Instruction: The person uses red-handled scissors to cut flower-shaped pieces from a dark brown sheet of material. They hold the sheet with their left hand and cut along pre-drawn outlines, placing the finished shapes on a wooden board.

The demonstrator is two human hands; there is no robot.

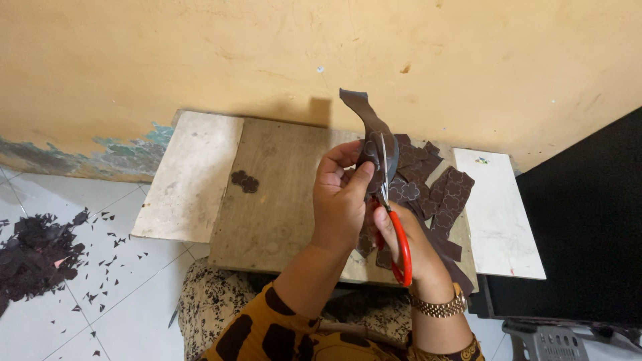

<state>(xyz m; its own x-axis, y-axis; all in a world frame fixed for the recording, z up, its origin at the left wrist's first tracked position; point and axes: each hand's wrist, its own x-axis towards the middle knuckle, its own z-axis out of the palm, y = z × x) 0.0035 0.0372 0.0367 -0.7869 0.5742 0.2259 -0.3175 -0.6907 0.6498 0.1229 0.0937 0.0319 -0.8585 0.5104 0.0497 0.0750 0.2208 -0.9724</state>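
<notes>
My left hand (341,200) pinches a dark brown strip (366,124) stamped with flower outlines, holding it upright over a wooden board (281,194). My right hand (408,241) grips red-handled scissors (394,220) whose blades point up against the strip. A gold-coloured watch (438,306) sits on my right wrist. More brown stamped strips (435,190) lie heaped on the board just right of my hands. One cut-out flower piece (245,180) lies alone on the board to the left.
A pale board (190,177) adjoins the wooden one on the left, a white panel (498,214) on the right. Dark offcuts (37,257) litter the white tiled floor at left. A yellow wall rises behind; a black surface (582,227) stands at right.
</notes>
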